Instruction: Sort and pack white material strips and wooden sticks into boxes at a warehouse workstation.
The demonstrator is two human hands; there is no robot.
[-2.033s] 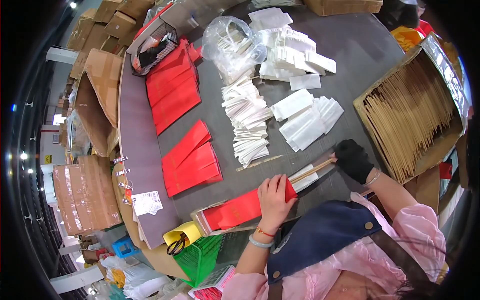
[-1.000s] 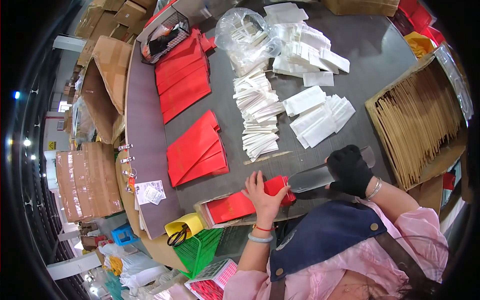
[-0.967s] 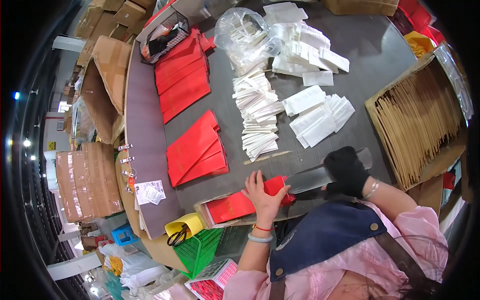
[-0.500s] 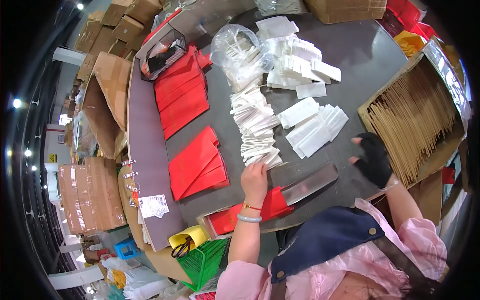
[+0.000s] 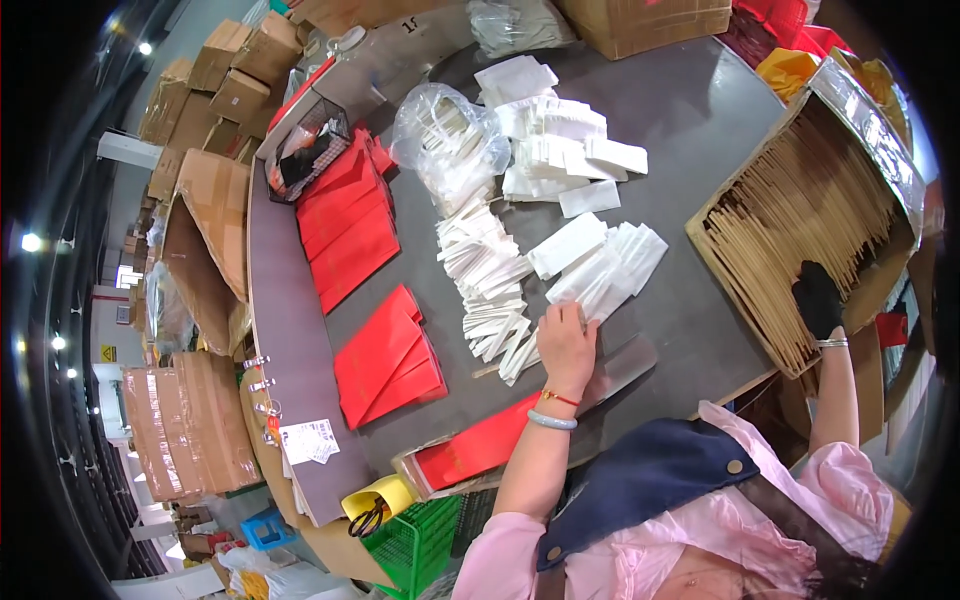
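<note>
My left hand (image 5: 567,348), bare, with fingers curled, is at the near end of the white paper packets (image 5: 605,272); whatever is under its fingertips is hidden. Beside it runs a row of narrow white paper strips (image 5: 485,255). Below my left wrist, a flat red sleeve (image 5: 470,450) lies in a long tray with a shiny metal piece (image 5: 625,370) at its right end. My right hand (image 5: 820,300), in a black glove, reaches into a carton (image 5: 712,232) against thin brown cardboard pieces (image 5: 800,220) standing on edge. Its fingertips are hard to make out.
Two groups of red sleeves (image 5: 350,250) lie at the left of the dark table. A wire basket (image 5: 308,150) stands beyond them. A clear plastic bag (image 5: 450,130) covers some strips. Scissors (image 5: 368,518) sit in a yellow holder (image 5: 385,492) at the near left edge.
My right hand has moved right, from beside the carton into it. My left hand has shifted right, from the end of the strip row to the white packets. The view has turned slightly.
</note>
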